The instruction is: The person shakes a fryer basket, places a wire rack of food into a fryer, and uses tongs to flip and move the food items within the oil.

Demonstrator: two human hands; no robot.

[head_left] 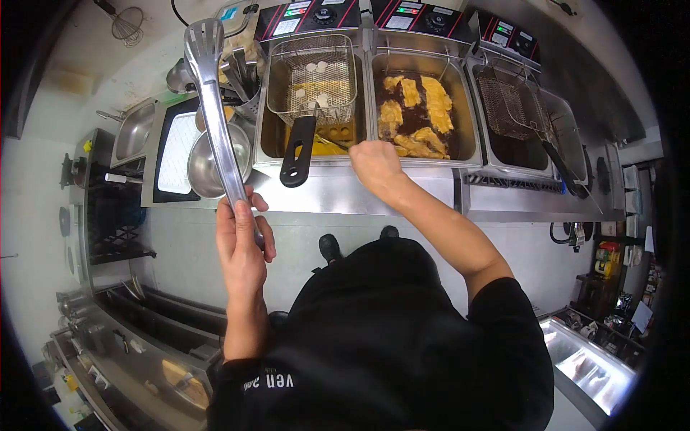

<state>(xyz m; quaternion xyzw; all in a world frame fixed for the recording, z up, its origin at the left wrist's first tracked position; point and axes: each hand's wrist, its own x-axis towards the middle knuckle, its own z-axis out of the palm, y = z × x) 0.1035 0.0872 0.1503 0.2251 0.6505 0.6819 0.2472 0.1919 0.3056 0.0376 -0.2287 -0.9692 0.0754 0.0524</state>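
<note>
My left hand (244,241) is closed round the lower end of long metal tongs (217,122), whose slotted head points up and away from me. My right hand (377,167) is a fist at the front rim between the left and middle fryer vats. A thin metallic piece runs from near it into the left vat; what the fist holds is hidden. The left vat has a wire fry basket (313,79) with a few small white pieces in it and a black handle. Golden battered pieces (436,104) float in dark oil in the middle vat (468,140).
To the right, another wire basket (509,108) sits over the third vat, its handle jutting forward. Left of the fryers are a steel bowl (241,154), a white tray (180,154) and a small sink (135,133). A whisk (127,27) hangs on the wall.
</note>
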